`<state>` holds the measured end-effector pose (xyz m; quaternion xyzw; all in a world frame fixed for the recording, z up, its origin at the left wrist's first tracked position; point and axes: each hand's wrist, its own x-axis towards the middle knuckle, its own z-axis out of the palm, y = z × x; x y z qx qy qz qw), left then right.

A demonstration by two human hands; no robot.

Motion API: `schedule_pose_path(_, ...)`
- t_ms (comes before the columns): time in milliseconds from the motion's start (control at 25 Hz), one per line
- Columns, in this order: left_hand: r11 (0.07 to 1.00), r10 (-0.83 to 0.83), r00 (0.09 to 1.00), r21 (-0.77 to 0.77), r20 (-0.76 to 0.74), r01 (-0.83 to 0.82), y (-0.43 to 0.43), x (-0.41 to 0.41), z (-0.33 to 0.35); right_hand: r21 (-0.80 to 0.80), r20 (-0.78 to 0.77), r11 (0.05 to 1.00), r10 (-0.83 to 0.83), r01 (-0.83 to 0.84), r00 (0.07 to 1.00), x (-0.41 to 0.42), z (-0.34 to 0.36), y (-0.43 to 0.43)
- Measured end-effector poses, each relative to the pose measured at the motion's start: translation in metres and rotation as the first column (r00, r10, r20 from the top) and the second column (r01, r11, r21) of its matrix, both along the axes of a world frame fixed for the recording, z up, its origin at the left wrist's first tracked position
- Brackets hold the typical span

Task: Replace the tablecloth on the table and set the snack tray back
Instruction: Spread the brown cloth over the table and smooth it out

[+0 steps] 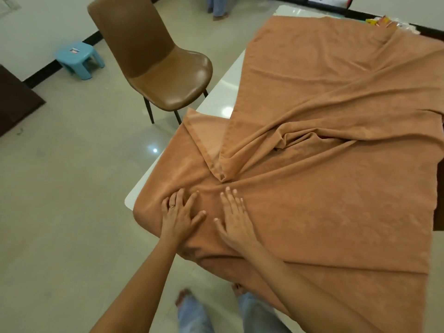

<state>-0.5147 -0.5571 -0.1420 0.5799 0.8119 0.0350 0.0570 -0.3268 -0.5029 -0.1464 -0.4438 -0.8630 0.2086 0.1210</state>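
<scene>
Hands flat, fingers spread: left hand (179, 213) and right hand (234, 218) press side by side on the tablecloth (336, 188) at the near corner, gripping nothing. Cloth lies skewed on the white surface (223, 92), one edge folded back, a bunch of creases mid-way. Judgement: smooth outward from the palms, then pull the folded flap left to cover the bare strip. Snack tray: probably the coloured packets (382, 21) at the far edge, unclear. Brown chair (153, 58), blue stool (78, 58) on the tiled floor (72, 188).
</scene>
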Motion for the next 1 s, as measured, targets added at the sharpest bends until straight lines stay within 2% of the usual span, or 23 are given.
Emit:
schedule_pose_path(160,0.999,-0.04,0.997,-0.007,0.065,0.041,-0.011,-0.026,-0.004,0.053,0.131,0.997,0.047,-0.055,0.99,-0.016,-0.017,-0.003)
schedule_pose_path(320,0.988,-0.142,0.988,-0.046,0.068,0.145,-0.009,-0.068,0.009,0.131,0.147,0.989,-0.095,0.076,0.984,-0.031,-0.016,-0.009)
schedule_pose_path(360,0.993,-0.106,0.988,-0.044,0.113,0.111,-0.005,-0.083,0.016,0.152,0.148,0.974,-0.19,0.167,0.971,-0.045,-0.011,-0.01)
schedule_pose_path(440,0.995,0.085,0.968,0.027,0.235,-0.094,-0.001,-0.117,0.025,0.133,0.157,0.922,-0.381,0.363,0.911,-0.084,-0.001,-0.012)
schedule_pose_path(480,0.979,0.184,0.936,0.024,0.301,-0.2,-0.001,-0.133,0.025,0.102,0.144,0.912,-0.408,0.397,0.901,-0.103,0.002,-0.014)
schedule_pose_path(560,0.96,0.276,0.875,-0.083,0.398,-0.266,-0.004,-0.158,0.024,0.072,0.102,0.953,-0.302,0.296,0.948,-0.138,-0.002,-0.029)
schedule_pose_path(640,0.971,0.239,0.874,-0.11,0.424,-0.213,-0.005,-0.163,0.022,0.07,0.132,0.981,-0.188,0.18,0.973,-0.159,-0.012,-0.043)
schedule_pose_path(720,0.977,0.209,0.852,-0.068,0.481,-0.201,-0.003,-0.163,0.025,0.049,0.17,0.981,-0.194,0.189,0.966,-0.167,-0.015,-0.048)
schedule_pose_path(840,0.999,-0.009,0.807,0.045,0.591,-0.022,0.006,-0.156,0.028,0.044,0.188,0.974,-0.226,0.222,0.956,-0.17,-0.014,-0.048)
schedule_pose_path(920,0.997,-0.059,0.743,0.003,0.667,0.076,0.013,-0.143,0.035,0.027,0.191,0.976,-0.219,0.217,0.957,-0.17,-0.014,-0.047)
schedule_pose_path(1000,0.991,0.121,0.546,-0.128,0.829,-0.026,0.017,-0.134,0.039,0.024,0.187,0.979,-0.205,0.204,0.961,-0.167,-0.014,-0.048)
